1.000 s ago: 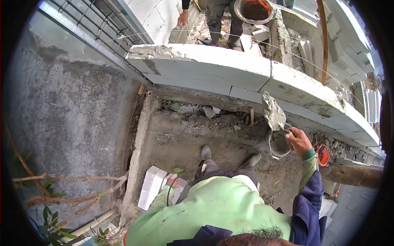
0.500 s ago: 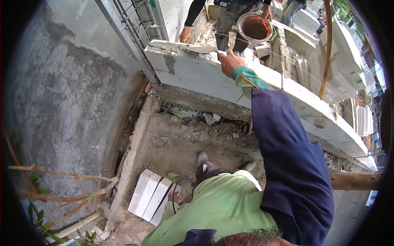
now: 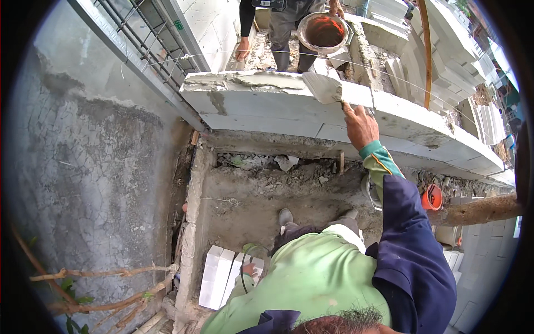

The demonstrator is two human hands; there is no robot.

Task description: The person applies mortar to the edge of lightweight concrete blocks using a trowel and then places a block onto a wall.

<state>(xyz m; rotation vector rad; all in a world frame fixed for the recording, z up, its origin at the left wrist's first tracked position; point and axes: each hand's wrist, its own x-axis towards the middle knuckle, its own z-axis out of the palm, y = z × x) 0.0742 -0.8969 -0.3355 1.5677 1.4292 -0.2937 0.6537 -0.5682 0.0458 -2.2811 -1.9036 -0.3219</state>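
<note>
My right hand [image 3: 362, 129] is closed round the handle of a trowel [image 3: 324, 87]. Its broad pale blade lies over the top edge of a low white block wall [image 3: 261, 106]. Wet mortar [image 3: 239, 82] covers the left stretch of that wall top. Low on the left, my left hand [image 3: 250, 271] appears over several white blocks [image 3: 218, 273] on the ground. A thin dark curved strip [image 3: 241, 273] runs beside it. The left fingers are too small to tell apart, and whether they hold anything does not show.
Across the wall a co-worker's hand [image 3: 336, 8] holds a bucket [image 3: 322, 32]; their other hand [image 3: 243, 49] hangs near the wall. A string [image 3: 233, 52] stretches above it. A wooden pole [image 3: 473, 210] and an orange bucket [image 3: 431, 197] are right; branches [image 3: 111, 271] reach in left.
My right hand has drawn back from the wall and moved right with the trowel, whose blade now shows plainly. The view has shifted, bringing the orange bucket into sight.
</note>
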